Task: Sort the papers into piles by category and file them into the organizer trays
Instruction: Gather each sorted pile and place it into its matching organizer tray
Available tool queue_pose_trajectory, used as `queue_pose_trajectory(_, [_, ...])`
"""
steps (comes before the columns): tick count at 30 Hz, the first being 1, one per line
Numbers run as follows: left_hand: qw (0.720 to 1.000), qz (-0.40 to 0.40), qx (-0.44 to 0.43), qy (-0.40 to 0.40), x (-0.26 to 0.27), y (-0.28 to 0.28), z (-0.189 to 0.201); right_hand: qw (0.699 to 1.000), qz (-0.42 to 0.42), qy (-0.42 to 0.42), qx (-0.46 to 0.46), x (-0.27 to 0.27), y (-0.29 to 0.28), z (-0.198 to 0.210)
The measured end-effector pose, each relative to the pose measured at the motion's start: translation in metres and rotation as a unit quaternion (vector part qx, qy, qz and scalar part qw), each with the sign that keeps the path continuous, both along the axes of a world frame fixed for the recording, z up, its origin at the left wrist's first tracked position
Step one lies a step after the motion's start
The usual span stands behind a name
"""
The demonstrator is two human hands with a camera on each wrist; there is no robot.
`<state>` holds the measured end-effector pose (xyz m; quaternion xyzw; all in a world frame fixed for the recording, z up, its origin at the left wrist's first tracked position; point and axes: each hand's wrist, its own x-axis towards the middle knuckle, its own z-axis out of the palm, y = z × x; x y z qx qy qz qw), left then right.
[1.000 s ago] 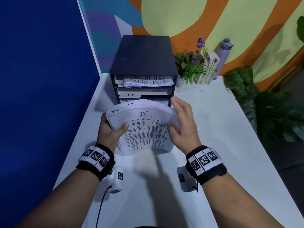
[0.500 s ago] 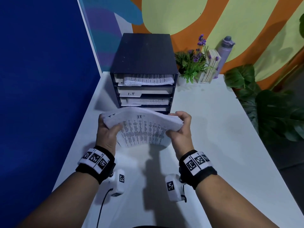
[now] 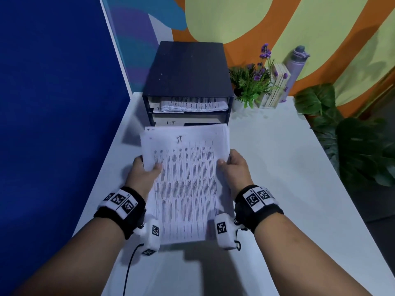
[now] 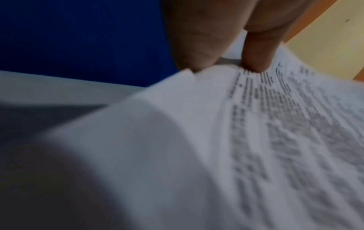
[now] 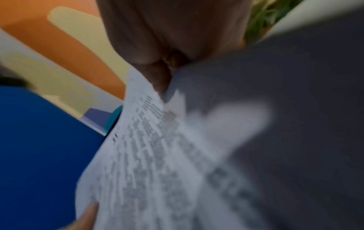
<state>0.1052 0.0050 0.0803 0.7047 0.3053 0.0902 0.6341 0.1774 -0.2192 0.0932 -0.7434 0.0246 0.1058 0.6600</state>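
A stack of printed papers (image 3: 186,178), headed with a handwritten mark, is held above the white table between both hands. My left hand (image 3: 143,174) grips its left edge, thumb on top. My right hand (image 3: 233,167) grips the right edge the same way. In the left wrist view the thumb and a finger (image 4: 254,52) pinch the paper stack (image 4: 216,140). The right wrist view shows the same stack (image 5: 149,163), blurred. The black organizer (image 3: 188,77) stands just beyond the stack's far edge. Its top tray holds printed sheets (image 3: 192,104); the trays below are partly hidden by the stack.
A blue partition (image 3: 53,103) runs along the table's left edge. Right of the organizer stand a potted plant with purple flowers (image 3: 254,82), a small wooden crate (image 3: 275,86) and a lilac bottle (image 3: 296,67). Large green leaves (image 3: 359,146) lie beyond the white table's (image 3: 288,167) right edge.
The stack was bowed and folded over between the hands; now it is flattened out and held lengthwise. Both hands have shifted to its side edges and come a little nearer to me.
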Motion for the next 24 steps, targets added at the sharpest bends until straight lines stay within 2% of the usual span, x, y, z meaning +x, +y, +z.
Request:
queue_pose_trajectory(2, [0.998, -0.033, -0.028, 0.042, -0.004, 0.004, -0.013, 0.998, -0.028, 0.047, -0.007, 0.006, 0.003, -0.008])
queue_pose_trajectory(7, [0.987, -0.104, -0.081, 0.087, -0.022, 0.007, -0.023, 0.988, -0.074, 0.137, 0.001, 0.04, 0.006, -0.022])
queue_pose_trajectory(13, [0.972, -0.17, -0.131, 0.098, -0.036, 0.016, -0.004, 0.988, -0.075, 0.132, 0.002, 0.082, 0.017, -0.019])
queue_pose_trajectory(19, [0.988, -0.099, -0.075, 0.094, -0.005, 0.024, 0.004, 0.994, 0.0, 0.109, 0.017, 0.086, 0.031, -0.004])
queue_pose_trajectory(24, [0.991, -0.098, -0.071, 0.054, 0.057, 0.031, 0.006, 0.994, 0.016, 0.092, -0.056, 0.079, 0.035, -0.011])
